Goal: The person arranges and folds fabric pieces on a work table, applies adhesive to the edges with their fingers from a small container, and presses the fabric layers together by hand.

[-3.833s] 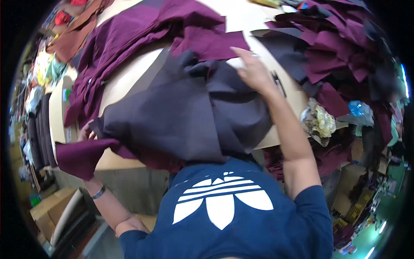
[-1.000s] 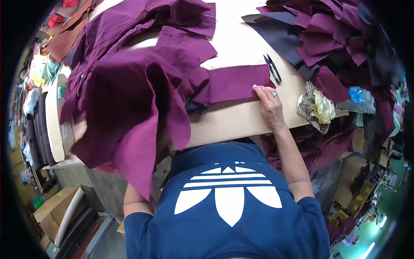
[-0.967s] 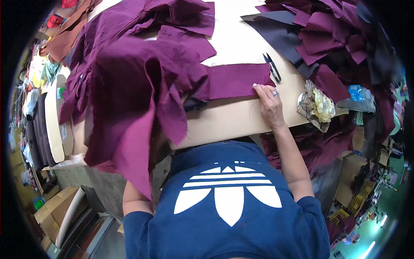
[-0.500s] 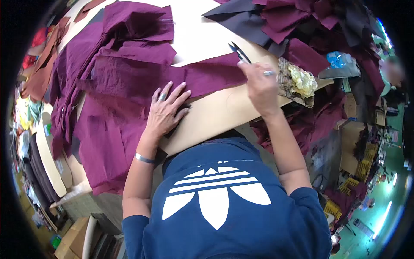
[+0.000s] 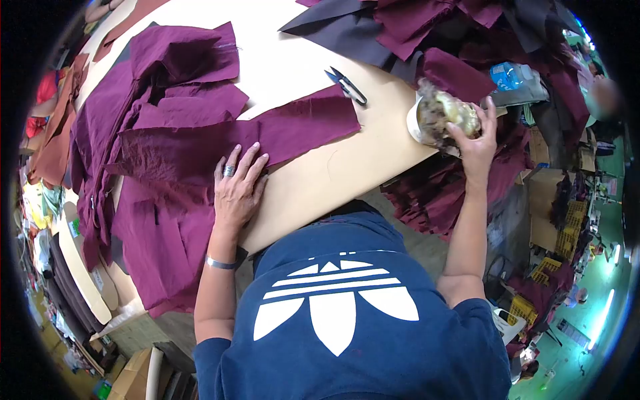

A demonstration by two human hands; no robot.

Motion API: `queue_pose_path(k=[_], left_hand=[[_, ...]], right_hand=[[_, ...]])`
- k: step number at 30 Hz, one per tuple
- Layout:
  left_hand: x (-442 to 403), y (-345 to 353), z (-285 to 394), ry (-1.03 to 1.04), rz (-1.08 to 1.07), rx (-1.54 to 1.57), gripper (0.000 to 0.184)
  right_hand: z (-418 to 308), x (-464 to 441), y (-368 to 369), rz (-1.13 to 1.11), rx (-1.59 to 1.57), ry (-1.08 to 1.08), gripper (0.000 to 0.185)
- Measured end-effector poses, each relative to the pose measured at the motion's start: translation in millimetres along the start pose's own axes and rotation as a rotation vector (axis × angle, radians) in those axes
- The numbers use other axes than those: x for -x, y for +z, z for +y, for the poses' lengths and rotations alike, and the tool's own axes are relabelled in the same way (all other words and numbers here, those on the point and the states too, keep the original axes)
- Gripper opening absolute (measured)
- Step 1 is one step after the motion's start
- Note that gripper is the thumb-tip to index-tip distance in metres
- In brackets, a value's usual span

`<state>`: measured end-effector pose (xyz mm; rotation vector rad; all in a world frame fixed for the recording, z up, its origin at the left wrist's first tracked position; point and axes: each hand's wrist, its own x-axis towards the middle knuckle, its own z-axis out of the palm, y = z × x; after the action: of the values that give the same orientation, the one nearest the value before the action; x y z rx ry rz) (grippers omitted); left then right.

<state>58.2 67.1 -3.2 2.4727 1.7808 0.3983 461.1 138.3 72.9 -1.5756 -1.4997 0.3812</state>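
My left hand (image 5: 237, 187) lies flat with fingers stretched out, its fingertips on a maroon fabric piece (image 5: 303, 125) at the table's near edge. In my right hand (image 5: 478, 142) is a crumpled brown and yellowish wad (image 5: 445, 119), blurred by motion, so its kind is unclear. It is lifted and tilted beside a round whitish container (image 5: 415, 121), which it partly covers. Thread snips (image 5: 347, 87) with dark blades and a blue part lie on the table, just beyond the fabric's right end.
More maroon fabric (image 5: 160, 87) is heaped on the left of the pale table (image 5: 327, 170). Maroon and dark grey pieces (image 5: 340, 25) pile up at the back right, near a blue-labelled clear item (image 5: 508, 79). Cut maroon cloth (image 5: 433, 200) sits below the table's right edge.
My right hand has left the snips, moved right and picked up the crumpled wad, exposing the round container. My left hand still rests on the fabric.
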Motion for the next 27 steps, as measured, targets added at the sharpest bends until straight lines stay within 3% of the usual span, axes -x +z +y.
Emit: queue_pose_path(k=[3, 10, 11, 12, 13, 15, 17, 20, 24, 27], left_hand=[[-0.4, -0.6, 1.3, -0.008, 0.002, 0.002, 0.04], [-2.9, -1.6, 2.6, -0.025, 0.004, -0.002, 0.037], [-3.0, -1.7, 3.0, -0.028, 0.003, -0.005, 0.037], [-2.9, -1.7, 3.1, -0.03, 0.002, -0.007, 0.037], [-2.8, -1.9, 3.6, -0.03, 0.002, -0.008, 0.037], [-2.2, -2.4, 4.4, -0.036, 0.002, -0.007, 0.036], [-2.9, -1.7, 5.6, -0.04, 0.0, -0.004, 0.036], [-2.9, -1.7, 4.4, -0.042, -0.002, -0.008, 0.036], [-1.8, -1.0, 4.4, -0.034, 0.014, -0.001, 0.035], [-2.3, -2.5, 3.9, -0.033, 0.002, 0.003, 0.036]], right_hand=[[1.2, -8.8, -22.9, 0.041, -0.365, 0.13, 0.082], [-51.2, -36.2, -24.7, -0.031, -0.404, -0.066, 0.072], [-52.1, -42.1, -17.0, -0.079, -0.219, -0.185, 0.068], [-68.4, -41.3, 1.3, -0.102, -0.257, -0.181, 0.067], [-72.4, -43.9, 19.9, -0.114, -0.189, -0.331, 0.07], [-77.3, -45.6, 64.4, -0.171, -0.292, -0.37, 0.069], [-96.6, -45.9, 98.2, -0.227, -0.13, -0.351, 0.074], [-76.5, -68.9, 157.8, -0.075, 0.089, -0.623, 0.072], [-40.0, -71.3, 206.2, -0.237, 0.497, -0.438, 0.079], [-19.6, -75.6, 196.1, -0.16, 0.433, -0.486, 0.079]])
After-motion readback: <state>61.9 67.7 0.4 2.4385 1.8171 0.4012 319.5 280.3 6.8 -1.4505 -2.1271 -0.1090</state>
